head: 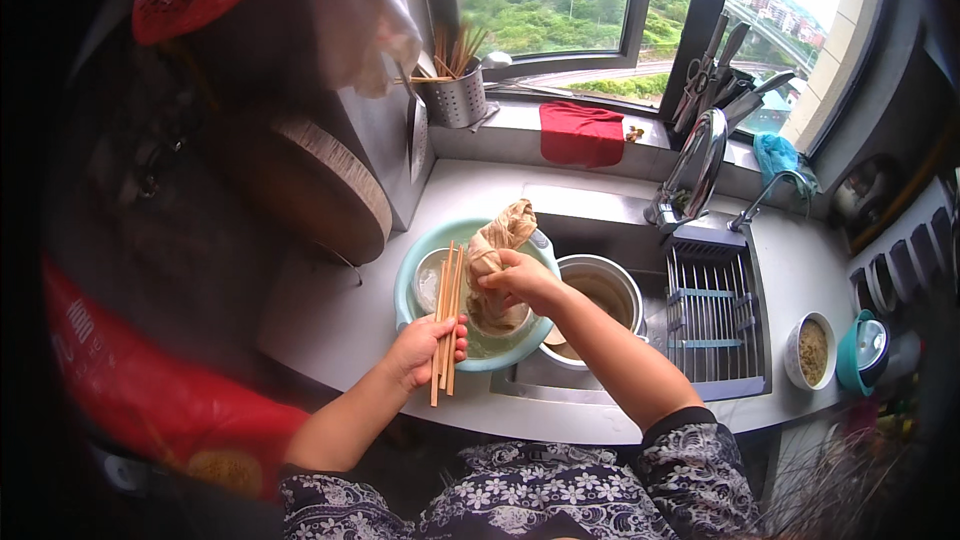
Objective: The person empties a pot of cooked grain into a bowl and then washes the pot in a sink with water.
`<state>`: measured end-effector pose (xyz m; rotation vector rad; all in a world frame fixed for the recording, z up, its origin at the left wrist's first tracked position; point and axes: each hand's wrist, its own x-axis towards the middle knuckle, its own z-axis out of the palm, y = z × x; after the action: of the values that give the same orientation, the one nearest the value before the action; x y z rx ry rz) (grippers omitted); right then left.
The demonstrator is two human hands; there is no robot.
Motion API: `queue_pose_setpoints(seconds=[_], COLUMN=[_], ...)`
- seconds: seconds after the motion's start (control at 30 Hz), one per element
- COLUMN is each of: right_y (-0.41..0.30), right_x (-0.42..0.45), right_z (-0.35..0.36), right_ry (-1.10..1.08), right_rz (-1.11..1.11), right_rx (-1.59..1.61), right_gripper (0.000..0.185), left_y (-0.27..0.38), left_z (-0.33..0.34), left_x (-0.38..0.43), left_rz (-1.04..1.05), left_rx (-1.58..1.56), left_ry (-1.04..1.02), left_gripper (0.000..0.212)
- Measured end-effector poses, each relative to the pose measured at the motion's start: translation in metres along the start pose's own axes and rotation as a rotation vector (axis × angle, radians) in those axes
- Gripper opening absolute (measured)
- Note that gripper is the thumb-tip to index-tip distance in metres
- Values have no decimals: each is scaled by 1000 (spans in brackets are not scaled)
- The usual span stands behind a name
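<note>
Several wooden chopsticks (448, 285) are gripped in my left hand (427, 351), slanting upright over the near left part of a pale green plastic basin (406, 307). My right hand (523, 281) pinches a wet, bunched tan cloth (501, 240) above the same basin. Inside the basin, a bowl (427, 281) shows behind the chopsticks, and murky liquid (480, 352) covers the bottom. The cloth hides part of what lies under it. Just right of the basin, a white pot (636, 292) with brownish liquid stands in the sink, partly behind my right forearm.
A chrome faucet (701, 165) rises behind the steel sink (652, 367), which holds a dish rack (709, 315). On the right counter are a bowl of grain-like food (812, 352) and a teal bowl (847, 360). A knife block (724, 86), a red cloth (581, 133) and a utensil holder (457, 97) line the windowsill.
</note>
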<state>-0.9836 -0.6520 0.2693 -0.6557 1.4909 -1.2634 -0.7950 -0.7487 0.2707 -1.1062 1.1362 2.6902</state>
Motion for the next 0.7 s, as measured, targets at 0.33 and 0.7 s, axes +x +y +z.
queue_pose_setpoints(seconds=[0.33, 0.7], right_y=[20, 14], right_x=[32, 24], right_z=[-2, 21], right_ry=[345, 353], right_rz=[-129, -58], right_rx=[661, 535], right_gripper=[32, 34], left_y=[-9, -7], left_z=[56, 24], left_x=[-10, -41], left_rz=[-154, -157], left_rx=[253, 434], left_ry=[-137, -71], left_gripper=[16, 14])
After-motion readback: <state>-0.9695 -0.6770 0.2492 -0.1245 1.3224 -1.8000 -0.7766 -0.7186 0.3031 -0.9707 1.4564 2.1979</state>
